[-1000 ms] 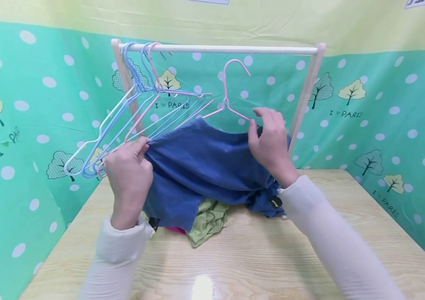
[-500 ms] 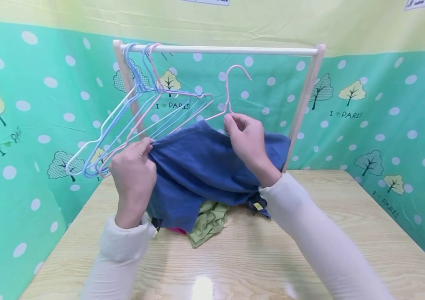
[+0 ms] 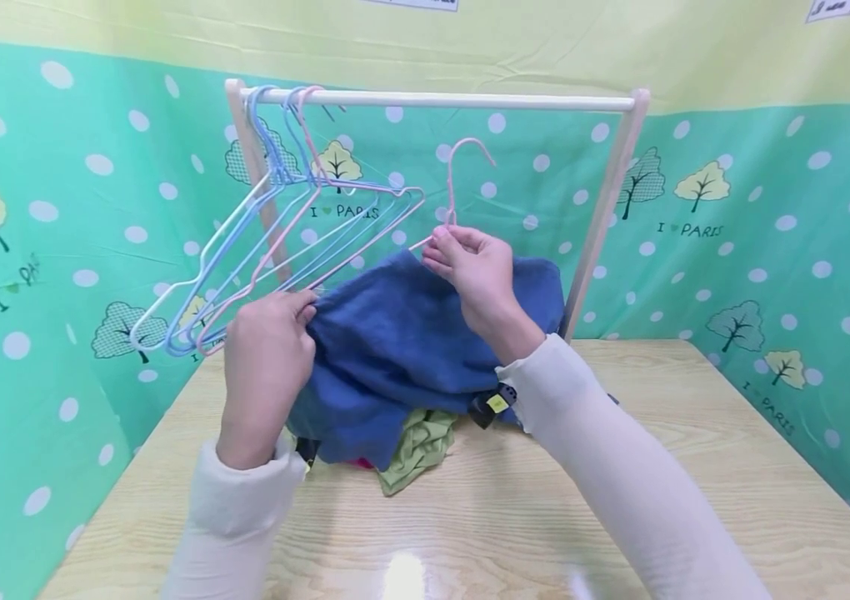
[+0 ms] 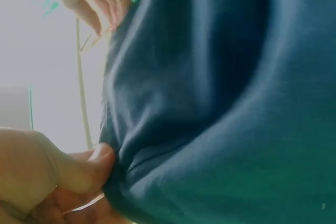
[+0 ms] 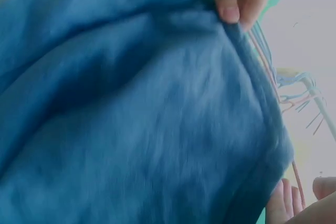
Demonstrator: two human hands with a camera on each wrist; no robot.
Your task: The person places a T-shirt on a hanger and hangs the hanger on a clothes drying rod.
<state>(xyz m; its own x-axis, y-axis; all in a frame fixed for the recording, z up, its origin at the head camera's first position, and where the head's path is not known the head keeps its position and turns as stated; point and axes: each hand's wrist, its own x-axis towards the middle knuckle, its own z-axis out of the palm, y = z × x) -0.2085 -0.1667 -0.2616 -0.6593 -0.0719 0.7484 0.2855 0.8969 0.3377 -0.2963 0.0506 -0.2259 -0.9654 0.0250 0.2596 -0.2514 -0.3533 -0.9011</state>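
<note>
A blue garment (image 3: 395, 333) hangs spread over a pink hanger (image 3: 449, 179), whose hook stands up above the cloth. At the cloth's upper left edge my left hand (image 3: 267, 358) pinches the fabric; the left wrist view shows its thumb (image 4: 102, 161) pressed on the blue cloth. My right hand (image 3: 481, 279) pinches the pink hanger just below its hook, in front of the garment. Most of the hanger's arms are hidden by the cloth. The right wrist view is mostly filled by the blue fabric (image 5: 157, 114).
A rack with a white rail (image 3: 440, 99) stands behind; several blue, white and pink hangers (image 3: 275, 242) hang at its left end. Under the blue garment, a green cloth (image 3: 417, 450) and a bit of pink cloth lie on the wooden table (image 3: 425, 533).
My right hand has moved left from the garment's right side to the hanger's neck and grips it there. The held hanger has dropped slightly; my left hand keeps its pinch, slightly lower.
</note>
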